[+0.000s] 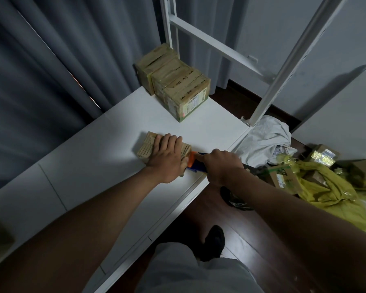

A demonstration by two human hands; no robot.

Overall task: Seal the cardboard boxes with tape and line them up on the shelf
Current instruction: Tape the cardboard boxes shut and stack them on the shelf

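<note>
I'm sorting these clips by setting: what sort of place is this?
Probably a room in a home used for packing, not a warehouse: grey curtains hang behind a white shelf, the floor is dark wood, and crumpled cloth lies beside loose cardboard boxes.

A small box [165, 148] lies on the shelf [106, 144] under the left hand [167, 157]. The right hand [221, 166] holds a tape dispenser [195, 163] against the box's right end. Behind them, a row of boxes [173, 81] sits at the shelf's back. Loose bags [325, 182] lie on the floor to the right.
</note>
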